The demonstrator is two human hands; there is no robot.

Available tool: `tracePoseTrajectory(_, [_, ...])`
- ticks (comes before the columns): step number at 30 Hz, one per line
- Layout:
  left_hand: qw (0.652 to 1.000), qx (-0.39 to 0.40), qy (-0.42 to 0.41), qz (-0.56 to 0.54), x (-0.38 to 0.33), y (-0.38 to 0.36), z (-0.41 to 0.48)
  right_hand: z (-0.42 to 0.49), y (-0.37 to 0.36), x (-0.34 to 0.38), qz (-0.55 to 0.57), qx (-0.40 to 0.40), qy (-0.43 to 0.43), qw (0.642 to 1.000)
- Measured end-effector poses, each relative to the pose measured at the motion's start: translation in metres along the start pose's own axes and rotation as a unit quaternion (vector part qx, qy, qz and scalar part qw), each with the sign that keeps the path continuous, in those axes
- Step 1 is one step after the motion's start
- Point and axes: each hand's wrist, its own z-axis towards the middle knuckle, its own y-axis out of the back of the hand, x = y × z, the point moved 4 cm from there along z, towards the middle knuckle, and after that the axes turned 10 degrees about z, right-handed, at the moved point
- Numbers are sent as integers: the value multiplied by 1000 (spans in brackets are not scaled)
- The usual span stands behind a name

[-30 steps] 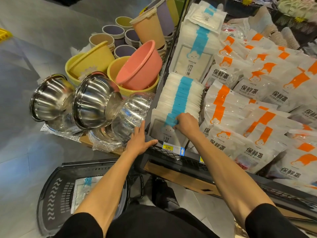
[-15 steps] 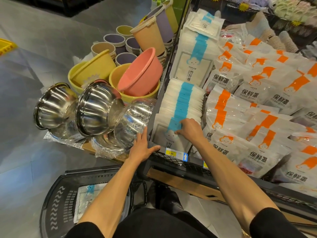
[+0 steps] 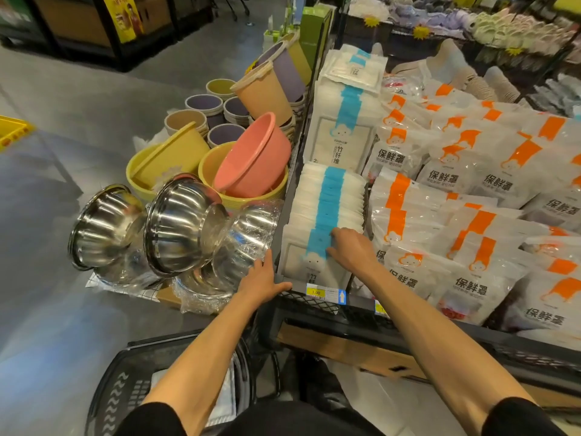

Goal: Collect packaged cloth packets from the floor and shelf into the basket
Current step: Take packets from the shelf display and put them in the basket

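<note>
1. I am at the picking step. My right hand point(image 3: 349, 250) lies on the front row of cloth packets point(image 3: 328, 212) on the shelf point(image 3: 361, 320). Its fingers bend onto their tops. I cannot tell if they pinch one.
2. My left hand point(image 3: 261, 283) rests on the shelf corner, fingers straight.
3. Next I should grip one packet, lift it out and drop it in the basket point(image 3: 108, 401) by my legs.
4. I count two rows, with too many packets to count, one basket, and one packet inside point(image 3: 227, 401) that shows.

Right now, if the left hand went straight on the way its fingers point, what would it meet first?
Most likely the plastic-wrapped steel bowl, just beyond the left hand; depth beside the shelf is unclear.
</note>
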Motion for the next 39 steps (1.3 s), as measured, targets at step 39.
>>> tracePoseTrajectory(39, [952,-185,38,240,31,92,-248,-208,30,112,-88,57,116,988])
